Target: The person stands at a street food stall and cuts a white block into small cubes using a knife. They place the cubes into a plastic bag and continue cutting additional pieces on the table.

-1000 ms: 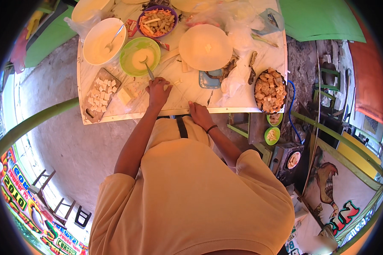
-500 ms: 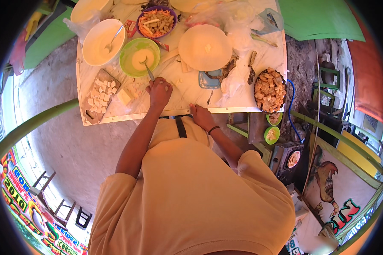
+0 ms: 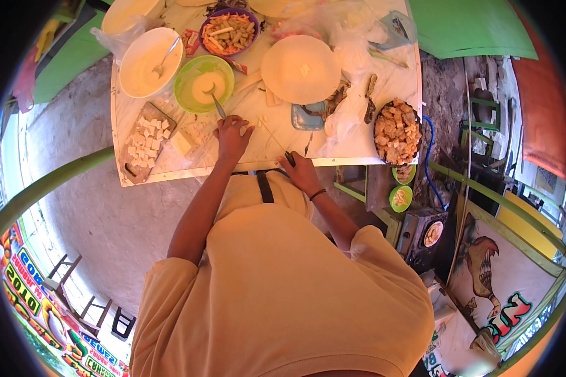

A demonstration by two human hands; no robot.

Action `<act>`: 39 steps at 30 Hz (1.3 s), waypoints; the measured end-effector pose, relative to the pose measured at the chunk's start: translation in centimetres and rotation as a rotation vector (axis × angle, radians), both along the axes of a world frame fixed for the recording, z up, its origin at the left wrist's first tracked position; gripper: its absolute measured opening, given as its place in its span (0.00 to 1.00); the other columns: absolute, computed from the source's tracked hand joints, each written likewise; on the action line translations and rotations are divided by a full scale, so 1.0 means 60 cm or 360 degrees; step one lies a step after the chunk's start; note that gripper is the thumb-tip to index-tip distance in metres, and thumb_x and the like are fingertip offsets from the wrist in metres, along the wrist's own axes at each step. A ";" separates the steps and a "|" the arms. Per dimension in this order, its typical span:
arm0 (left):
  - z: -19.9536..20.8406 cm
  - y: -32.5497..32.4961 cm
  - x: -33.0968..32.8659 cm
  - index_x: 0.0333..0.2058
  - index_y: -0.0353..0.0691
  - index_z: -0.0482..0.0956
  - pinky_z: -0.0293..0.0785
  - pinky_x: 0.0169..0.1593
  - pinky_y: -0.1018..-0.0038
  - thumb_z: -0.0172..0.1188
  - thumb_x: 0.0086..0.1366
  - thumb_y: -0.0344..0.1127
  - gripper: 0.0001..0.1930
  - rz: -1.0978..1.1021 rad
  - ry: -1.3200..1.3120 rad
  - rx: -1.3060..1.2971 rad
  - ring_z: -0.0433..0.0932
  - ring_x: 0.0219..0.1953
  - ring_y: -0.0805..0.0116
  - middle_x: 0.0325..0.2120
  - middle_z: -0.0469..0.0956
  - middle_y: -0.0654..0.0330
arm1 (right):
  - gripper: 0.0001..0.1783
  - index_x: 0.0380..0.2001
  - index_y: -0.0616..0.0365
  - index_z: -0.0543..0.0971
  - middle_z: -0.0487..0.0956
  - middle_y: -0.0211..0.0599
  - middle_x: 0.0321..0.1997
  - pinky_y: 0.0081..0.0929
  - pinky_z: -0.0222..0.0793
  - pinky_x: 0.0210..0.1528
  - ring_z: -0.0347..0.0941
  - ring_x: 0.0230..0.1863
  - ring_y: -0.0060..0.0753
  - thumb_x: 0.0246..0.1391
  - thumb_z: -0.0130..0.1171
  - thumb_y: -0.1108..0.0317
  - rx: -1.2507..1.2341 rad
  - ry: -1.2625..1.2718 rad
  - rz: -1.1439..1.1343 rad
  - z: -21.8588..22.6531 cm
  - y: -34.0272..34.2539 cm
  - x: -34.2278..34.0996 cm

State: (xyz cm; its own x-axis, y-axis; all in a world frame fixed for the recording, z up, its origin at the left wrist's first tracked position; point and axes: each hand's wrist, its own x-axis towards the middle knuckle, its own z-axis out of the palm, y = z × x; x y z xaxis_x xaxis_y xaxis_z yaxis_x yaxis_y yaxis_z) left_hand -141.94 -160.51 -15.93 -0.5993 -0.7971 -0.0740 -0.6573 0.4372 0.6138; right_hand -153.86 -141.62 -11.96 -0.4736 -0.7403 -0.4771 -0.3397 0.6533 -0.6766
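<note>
My right hand (image 3: 302,174) is closed round the dark handle of a knife (image 3: 289,158) at the table's near edge. Its thin blade points away and to the left over the tabletop, toward small pale bits. My left hand (image 3: 233,137) rests on the table with thumb and fingers apart, right by the end of a spoon handle (image 3: 220,109). That spoon leans in a green bowl (image 3: 183,94) of pale mixture. Left of this hand, a pale yellow block (image 3: 183,142) lies on clear wrapping. Farther left, white cubes (image 3: 148,139) cover a wooden board (image 3: 132,171).
A white bowl (image 3: 129,78) with a spoon and a purple bowl (image 3: 256,31) of cut vegetables stand farther back. Round pale sheets (image 3: 300,68) lie centrally, near a blue dish (image 3: 308,120). Meat chunks (image 3: 397,132) fill a container at right. A stove (image 3: 418,235) stands below right.
The knife has come into view in my right hand, which has shifted slightly right. My left hand's fingers have spread a little beside the spoon. The view has shifted slightly.
</note>
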 end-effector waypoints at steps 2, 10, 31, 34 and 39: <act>0.002 -0.001 0.003 0.36 0.47 0.82 0.58 0.49 0.55 0.64 0.56 0.37 0.09 0.0072 0.0065 0.0010 0.66 0.49 0.60 0.41 0.74 0.66 | 0.18 0.27 0.64 0.74 0.76 0.53 0.31 0.41 0.69 0.32 0.74 0.31 0.55 0.55 0.58 0.57 -0.0155 0.0221 -0.0004 -0.001 -0.019 0.005; 0.005 0.016 0.042 0.47 0.41 0.73 0.65 0.50 0.56 0.64 0.55 0.36 0.20 0.0156 0.0272 0.0000 0.69 0.48 0.50 0.43 0.71 0.51 | 0.12 0.31 0.59 0.76 0.74 0.41 0.48 0.40 0.73 0.34 0.76 0.34 0.49 0.49 0.63 0.63 -0.0392 0.0569 -0.0080 -0.034 -0.141 0.014; -0.020 0.017 0.052 0.52 0.38 0.67 0.70 0.43 0.64 0.69 0.49 0.33 0.31 0.0105 0.0224 0.0214 0.71 0.41 0.55 0.36 0.69 0.53 | 0.10 0.31 0.60 0.74 0.77 0.42 0.34 0.39 0.71 0.40 0.72 0.40 0.47 0.45 0.62 0.69 -0.0493 0.0605 0.0104 -0.049 -0.202 0.036; -0.021 0.015 0.052 0.52 0.38 0.68 0.70 0.42 0.64 0.69 0.49 0.33 0.31 0.0088 0.0218 0.0198 0.71 0.40 0.55 0.36 0.70 0.53 | 0.10 0.31 0.60 0.74 0.77 0.42 0.36 0.39 0.72 0.40 0.72 0.40 0.47 0.45 0.62 0.69 -0.0547 0.0618 0.0016 -0.045 -0.203 0.041; -0.023 0.012 0.054 0.52 0.38 0.68 0.70 0.41 0.65 0.69 0.48 0.33 0.32 0.0071 0.0210 0.0187 0.72 0.39 0.56 0.37 0.70 0.53 | 0.12 0.32 0.61 0.75 0.76 0.42 0.38 0.38 0.72 0.41 0.72 0.41 0.48 0.45 0.63 0.69 -0.0529 0.0643 -0.0007 -0.056 -0.214 0.050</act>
